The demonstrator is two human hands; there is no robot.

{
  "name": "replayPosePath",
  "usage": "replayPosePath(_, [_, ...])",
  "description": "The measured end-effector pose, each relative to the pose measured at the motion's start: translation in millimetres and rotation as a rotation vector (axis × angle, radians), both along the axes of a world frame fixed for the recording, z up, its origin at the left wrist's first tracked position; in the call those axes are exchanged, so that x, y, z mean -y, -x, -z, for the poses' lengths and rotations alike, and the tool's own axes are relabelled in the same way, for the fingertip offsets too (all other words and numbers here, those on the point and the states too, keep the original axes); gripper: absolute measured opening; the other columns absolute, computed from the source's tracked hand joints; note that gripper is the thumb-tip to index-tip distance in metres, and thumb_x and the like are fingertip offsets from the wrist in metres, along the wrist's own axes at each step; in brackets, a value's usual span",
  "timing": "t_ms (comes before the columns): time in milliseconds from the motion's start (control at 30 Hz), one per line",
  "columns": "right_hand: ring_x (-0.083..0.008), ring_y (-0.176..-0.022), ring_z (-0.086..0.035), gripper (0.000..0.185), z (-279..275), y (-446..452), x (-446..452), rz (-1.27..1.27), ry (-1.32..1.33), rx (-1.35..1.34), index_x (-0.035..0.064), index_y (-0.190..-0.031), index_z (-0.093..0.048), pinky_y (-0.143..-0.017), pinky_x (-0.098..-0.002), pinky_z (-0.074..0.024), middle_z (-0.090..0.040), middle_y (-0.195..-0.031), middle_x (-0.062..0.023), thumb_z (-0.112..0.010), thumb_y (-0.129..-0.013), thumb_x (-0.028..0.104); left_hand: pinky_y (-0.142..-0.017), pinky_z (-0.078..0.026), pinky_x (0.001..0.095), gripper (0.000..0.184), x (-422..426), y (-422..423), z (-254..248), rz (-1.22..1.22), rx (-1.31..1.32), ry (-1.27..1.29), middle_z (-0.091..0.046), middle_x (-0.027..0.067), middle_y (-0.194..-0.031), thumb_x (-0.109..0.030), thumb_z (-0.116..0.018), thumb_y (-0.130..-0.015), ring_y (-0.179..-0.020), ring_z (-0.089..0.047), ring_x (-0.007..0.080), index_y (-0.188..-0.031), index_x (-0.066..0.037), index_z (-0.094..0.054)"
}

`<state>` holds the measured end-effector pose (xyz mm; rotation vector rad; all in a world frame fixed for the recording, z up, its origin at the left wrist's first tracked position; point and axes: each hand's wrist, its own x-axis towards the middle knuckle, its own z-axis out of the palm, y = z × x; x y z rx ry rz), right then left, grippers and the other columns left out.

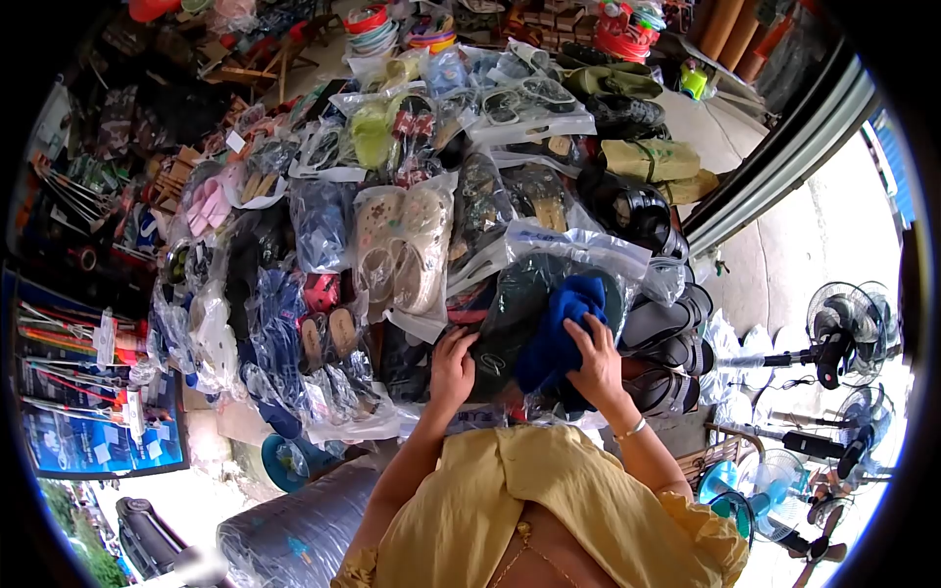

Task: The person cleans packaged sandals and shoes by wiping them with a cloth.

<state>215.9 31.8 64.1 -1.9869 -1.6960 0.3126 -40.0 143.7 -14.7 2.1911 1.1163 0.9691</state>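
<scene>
My right hand [596, 365] presses a crumpled blue cloth [554, 338] onto a clear plastic bag holding dark slippers [505, 318]. The thumb and fingers are bent into the cloth, and a bracelet circles that wrist. At the bag's left side, my left hand [453, 367] has its fingers curled on the edge of the plastic; part of their grip is hidden. Beige clogs in a clear bag [417, 245] lie just beyond my left hand. Black sandals [667, 323] are to the right of the cloth.
Bagged footwear covers the display in front of me. Several fans [843, 328] stand at the right, beside a metal door track [784, 162]. A large plastic-wrapped bundle [294, 524] sits low at the left, near a blue rack of goods [98, 431].
</scene>
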Motion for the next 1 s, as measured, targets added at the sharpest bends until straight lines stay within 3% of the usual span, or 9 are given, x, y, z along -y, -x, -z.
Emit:
replayPosePath(67, [-0.0437,-0.123,-0.050,0.093,-7.2,-6.9,-11.3,0.063,-0.045,0.030,0.0191,-0.142,-0.051,-0.101,-0.0488,-0.0489,-0.047,-0.143,-0.0201,-0.081,-0.056,0.003,-0.104,-0.045,0.0486,0.044,0.7,2.7,0.9,0.002,0.002,0.000,-0.062,0.0177,-0.127,0.005,-0.055,-0.080,-0.122,-0.056,0.0394,-0.122,-0.007,-0.066])
replayPosePath(200, [-0.0428,-0.124,-0.050,0.090,-31.2,-4.7,-27.8,0.137,-0.178,-0.002,0.0175,-0.141,-0.053,-0.102,-0.0485,-0.0480,-0.047,-0.143,-0.0199,-0.080,-0.056,0.002,-0.104,-0.045,0.0483,0.045,-0.2,0.2,-5.2,-0.002,0.002,0.020,-0.062,0.0175,-0.128,0.004,-0.054,-0.080,-0.122,-0.056,0.0396,-0.122,-0.007,-0.066])
replayPosePath(333, [-0.0441,-0.119,-0.052,0.089,-19.6,19.0,-30.8,-0.141,-0.106,-0.009,0.0199,-0.141,-0.053,-0.103,-0.0488,-0.0485,-0.047,-0.142,-0.0203,-0.079,-0.057,0.003,-0.105,-0.044,0.0485,0.045,2.7,1.9,-8.1,-0.009,-0.017,0.050,-0.062,0.0171,-0.128,0.002,-0.055,-0.080,-0.122,-0.056,0.0397,-0.123,-0.007,-0.065])
replayPosePath(400, [-0.0436,-0.118,-0.053,0.090,-4.0,20.4,-42.4,-0.125,-0.098,0.084,0.0202,-0.142,-0.052,-0.100,-0.0479,-0.0507,-0.047,-0.142,-0.0199,-0.079,-0.058,0.004,-0.105,-0.044,0.0488,0.045,1.7,0.5,-3.4,-0.006,-0.001,0.045,-0.062,0.0172,-0.129,0.002,-0.055,-0.080,-0.122,-0.056,0.0400,-0.123,-0.007,-0.065])
replayPosePath(600, [-0.0429,-0.119,-0.052,0.088,-27.7,17.7,-64.1,0.018,-0.152,0.037,0.0188,-0.142,-0.051,-0.098,-0.0473,-0.0511,-0.048,-0.141,-0.0196,-0.080,-0.059,0.005,-0.106,-0.042,0.0496,0.045,1.4,0.7,-4.7,-0.004,0.018,0.056,-0.061,0.0175,-0.129,0.001,-0.055,-0.080,-0.124,-0.054,0.0404,-0.123,-0.007,-0.065])
replayPosePath(733, [-0.0423,-0.118,-0.053,0.089,-13.0,37.0,-54.1,-0.309,-0.040,0.079,0.0218,-0.143,-0.050,-0.097,-0.0469,-0.0523,-0.048,-0.140,-0.0191,-0.078,-0.060,0.005,-0.106,-0.042,0.0497,0.044,2.5,2.7,-12.3,0.015,0.025,0.052,-0.061,0.0183,-0.128,0.000,-0.056,-0.080,-0.124,-0.054,0.0406,-0.122,-0.006,-0.065])
replayPosePath(867, [-0.0398,-0.115,-0.054,0.087,-15.1,26.3,-77.5,-0.136,-0.086,0.115,0.0203,-0.143,-0.050,-0.092,-0.0475,-0.0538,-0.048,-0.141,-0.0179,-0.078,-0.061,0.006,-0.107,-0.042,0.0496,0.043,3.4,3.1,-1.8,-0.006,-0.001,0.070,-0.061,0.0188,-0.129,-0.001,-0.055,-0.081,-0.124,-0.054,0.0415,-0.122,-0.006,-0.065])
replayPosePath(1000, [-0.0416,-0.119,-0.053,0.090,-34.0,31.9,-80.0,-0.068,-0.107,0.114,0.0208,-0.142,-0.052,-0.100,-0.0471,-0.0500,-0.049,-0.142,-0.0186,-0.079,-0.058,0.003,-0.107,-0.042,0.0497,0.043,1.2,3.6,-2.4,0.001,0.025,0.054,-0.061,0.0187,-0.130,-0.002,-0.056,-0.080,-0.125,-0.053,0.0413,-0.122,-0.005,-0.065])
